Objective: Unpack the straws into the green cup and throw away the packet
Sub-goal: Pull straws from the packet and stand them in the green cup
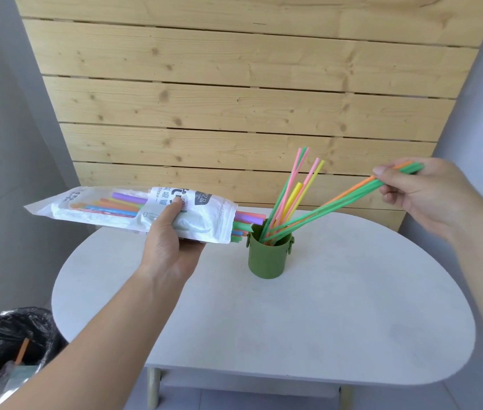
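Midway: several straws [290,196] stood in green cup [268,257]; right hand [412,190] pinched two more; left hand [172,232] gripped part-full packet [133,214], undiscarded.

Green cup [268,257] stands upright, thin straws [292,189] fanning toward one o'clock; white packet [133,213] (open-ended, straws protruding) lies level at nine o'clock.

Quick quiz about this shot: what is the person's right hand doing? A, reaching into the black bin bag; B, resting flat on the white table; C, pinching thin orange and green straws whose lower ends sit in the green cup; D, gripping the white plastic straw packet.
C: the right hand pinches the upper ends of thin orange and green straws, whose lower ends sit in the green cup; the left hand has the white plastic straw packet.
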`<state>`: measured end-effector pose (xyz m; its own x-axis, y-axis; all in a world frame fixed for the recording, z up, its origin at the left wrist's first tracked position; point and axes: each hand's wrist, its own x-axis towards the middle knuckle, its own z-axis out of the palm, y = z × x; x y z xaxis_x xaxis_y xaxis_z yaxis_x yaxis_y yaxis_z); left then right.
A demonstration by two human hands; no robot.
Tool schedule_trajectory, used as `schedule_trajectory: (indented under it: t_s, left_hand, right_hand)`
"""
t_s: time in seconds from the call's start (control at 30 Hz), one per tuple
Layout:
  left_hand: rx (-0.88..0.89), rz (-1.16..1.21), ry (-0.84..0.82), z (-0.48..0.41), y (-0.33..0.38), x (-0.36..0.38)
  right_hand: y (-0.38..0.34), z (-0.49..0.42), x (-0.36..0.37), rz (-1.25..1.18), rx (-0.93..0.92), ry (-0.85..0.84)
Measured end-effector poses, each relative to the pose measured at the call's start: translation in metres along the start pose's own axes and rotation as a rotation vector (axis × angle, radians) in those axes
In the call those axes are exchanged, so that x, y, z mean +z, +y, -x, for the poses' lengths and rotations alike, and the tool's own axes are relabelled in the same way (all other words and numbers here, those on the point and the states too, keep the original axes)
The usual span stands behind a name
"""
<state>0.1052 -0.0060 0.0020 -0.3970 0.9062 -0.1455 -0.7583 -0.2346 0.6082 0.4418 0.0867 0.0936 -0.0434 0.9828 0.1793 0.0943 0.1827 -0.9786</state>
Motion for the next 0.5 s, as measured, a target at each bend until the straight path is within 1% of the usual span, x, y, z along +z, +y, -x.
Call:
schedule_trajectory:
  t_s: [0.17,0.33,0.4,0.5]
  left_hand:
    - [-0.006,-0.039,-0.021,0.000,-0.005,0.000]
    - [-0.003,-0.068,-0.023,-0.001,-0.003,-0.004]
    - [0.001,-0.066,-0.017,-0.002,-0.002,-0.006]
    - [0.011,-0.051,-0.008,-0.004,0.000,-0.011]
  right_hand:
    - [-0.003,-0.010,0.037,0.164,-0.054,-0.050]
    - [0.001,-0.024,0.083,0.226,-0.081,-0.069]
    - [0.006,-0.028,0.097,0.228,-0.086,-0.053]
    - [0.015,-0.034,0.113,0.223,-0.093,0.013]
